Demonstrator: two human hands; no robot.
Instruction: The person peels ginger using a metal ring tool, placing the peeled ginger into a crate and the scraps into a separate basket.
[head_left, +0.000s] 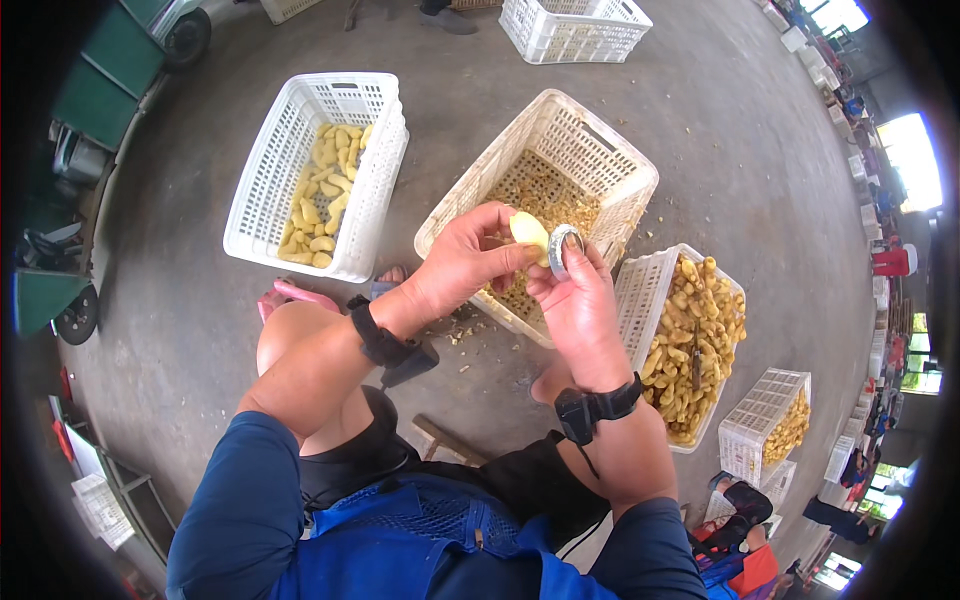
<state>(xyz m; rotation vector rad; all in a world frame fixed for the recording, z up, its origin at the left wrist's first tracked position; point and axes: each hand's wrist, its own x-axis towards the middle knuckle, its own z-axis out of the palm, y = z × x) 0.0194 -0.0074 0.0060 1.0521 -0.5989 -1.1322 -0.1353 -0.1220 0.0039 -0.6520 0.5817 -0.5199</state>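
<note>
My left hand (462, 262) pinches a pale yellow peeled piece of root (528, 231) between thumb and fingers. My right hand (577, 305) holds a round metal scraper ring (561, 250) pressed against that piece. Both hands meet above a tilted white plastic crate (630, 172) whose bottom is littered with peel scraps. Black bands sit on both wrists.
A white crate (262, 170) with peeled yellow pieces stands at the left. Another white crate (637, 292) full of unpeeled knobbly roots sits at the right, a small one (758, 415) beyond it. Empty crate (575, 28) at the top. Another person (740, 530) crouches lower right. Concrete floor.
</note>
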